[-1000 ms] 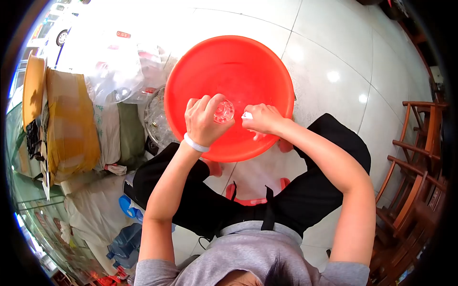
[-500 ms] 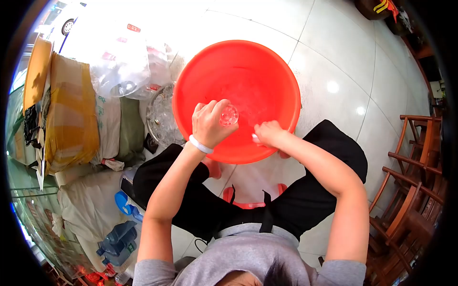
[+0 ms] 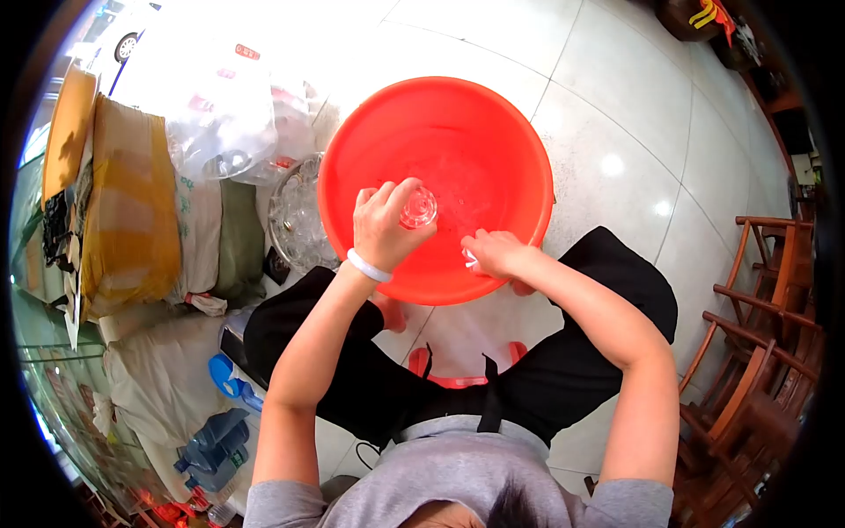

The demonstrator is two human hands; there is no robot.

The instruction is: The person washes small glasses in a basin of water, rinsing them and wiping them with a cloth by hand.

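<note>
A large red plastic basin (image 3: pixel 519 150) stands on the floor between my knees. Over its near left part, my left hand (image 3: pixel 384 231) has its fingers wrapped round a clear drinking glass (image 3: pixel 420 209), whose round end faces up toward me. My right hand (image 3: pixel 498 253) is closed above the basin's near right side, apart from the glass. A small piece of something white (image 3: pixel 472 259) shows between its fingers; most of it is hidden, and its kind is unclear. The inside of the basin is blurred.
Left of the basin is a round tray (image 3: pixel 275 207) of clear glassware, beside plastic bags (image 3: pixel 220 132) and a taped cardboard box (image 3: pixel 132 202). Blue plastic containers (image 3: pixel 214 449) lie lower left. Wooden chairs (image 3: pixel 748 352) stand at the right on the tiled floor (image 3: pixel 616 114).
My right hand has shifted slightly left and toward me, and its white piece shows more. The glass stays in my left hand, nearly in place.
</note>
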